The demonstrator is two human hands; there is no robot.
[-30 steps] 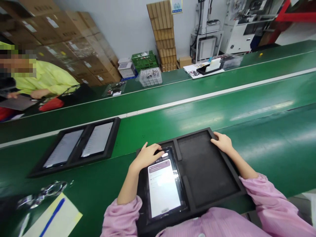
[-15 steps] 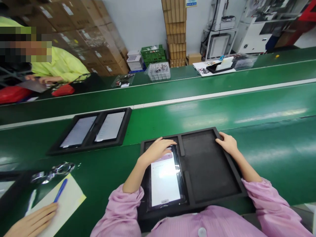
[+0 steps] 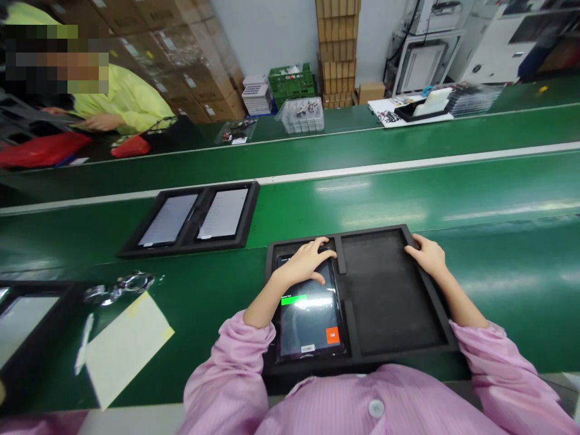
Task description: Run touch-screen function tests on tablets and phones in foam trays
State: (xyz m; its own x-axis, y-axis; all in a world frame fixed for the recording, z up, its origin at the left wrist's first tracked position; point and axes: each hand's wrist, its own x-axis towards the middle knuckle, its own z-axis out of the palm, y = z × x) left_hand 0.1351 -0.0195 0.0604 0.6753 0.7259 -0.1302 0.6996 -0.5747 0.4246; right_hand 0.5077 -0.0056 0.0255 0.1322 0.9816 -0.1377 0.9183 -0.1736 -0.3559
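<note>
A black foam tray (image 3: 354, 331) with two recesses lies in front of me. In its left recess rests a tablet (image 3: 306, 329), its dark screen showing a green bar and an orange "Fail" button. Over the tablet's upper part is my left hand (image 3: 306, 264), fingers apart and holding nothing; whether a fingertip touches the glass I cannot tell. My right hand (image 3: 428, 256) grips the tray's right rim near the far corner, thumb on the inner side. The right recess holds no tablet.
Another black tray (image 3: 194, 241) with two tablets sits farther left on the green bench. Nearer lie a paper sheet (image 3: 129, 350), a white pen (image 3: 84, 344) and shiny clear film (image 3: 120, 289). A person in yellow (image 3: 131, 96) works across the bench.
The tablet's screen has switched from a white page to a dark one with green and orange. My left hand's fingers have spread. Another person's hand and a blue pen have left the paper.
</note>
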